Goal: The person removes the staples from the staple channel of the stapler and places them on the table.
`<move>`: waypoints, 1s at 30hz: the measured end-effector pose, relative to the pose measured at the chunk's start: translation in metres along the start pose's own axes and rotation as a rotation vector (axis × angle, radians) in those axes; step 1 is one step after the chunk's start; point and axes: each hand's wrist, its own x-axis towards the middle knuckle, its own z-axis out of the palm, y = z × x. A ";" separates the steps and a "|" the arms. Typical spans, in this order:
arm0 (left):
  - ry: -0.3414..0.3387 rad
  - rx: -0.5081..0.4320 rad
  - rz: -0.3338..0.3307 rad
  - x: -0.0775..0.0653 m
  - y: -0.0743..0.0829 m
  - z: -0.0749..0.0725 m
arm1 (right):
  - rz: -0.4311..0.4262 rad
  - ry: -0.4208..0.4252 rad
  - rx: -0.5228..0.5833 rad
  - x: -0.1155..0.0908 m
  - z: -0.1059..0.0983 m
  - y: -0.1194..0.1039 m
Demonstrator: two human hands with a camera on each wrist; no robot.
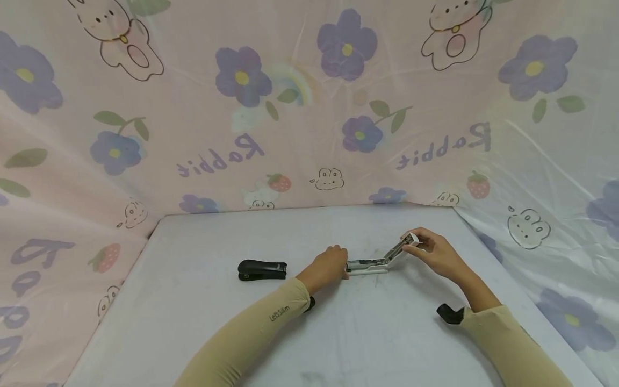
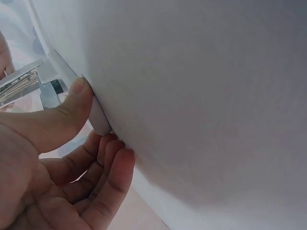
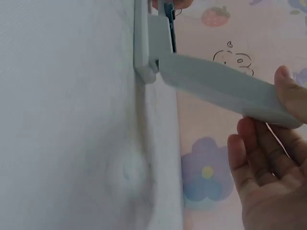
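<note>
A white stapler (image 1: 368, 271) lies on the table, folded open, its upper arm (image 3: 216, 88) swung up and back to the right. My left hand (image 1: 329, 264) grips the left end of the base. In the left wrist view, the thumb presses on the white base (image 2: 98, 120) with the fingers curled at its end. My right hand (image 1: 437, 252) pinches the free end of the raised arm between thumb and fingers. Metal parts show inside the opened arm.
A black stapler (image 1: 261, 270) lies on the white table (image 1: 203, 322), left of my left hand. Behind the table hangs a pink curtain (image 1: 300, 145) printed with flowers and rabbits. Black wrist mounts (image 1: 451, 314) show at the sleeve ends.
</note>
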 end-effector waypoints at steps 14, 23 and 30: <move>-0.033 0.010 0.006 0.004 -0.004 0.001 | 0.038 -0.070 -0.176 -0.003 -0.020 0.013; -0.034 -0.009 0.005 0.005 -0.005 0.002 | -0.004 -0.113 -0.367 -0.007 -0.020 0.019; -0.027 -0.002 0.015 0.006 -0.007 0.006 | -0.126 -0.073 -0.403 -0.003 -0.008 0.000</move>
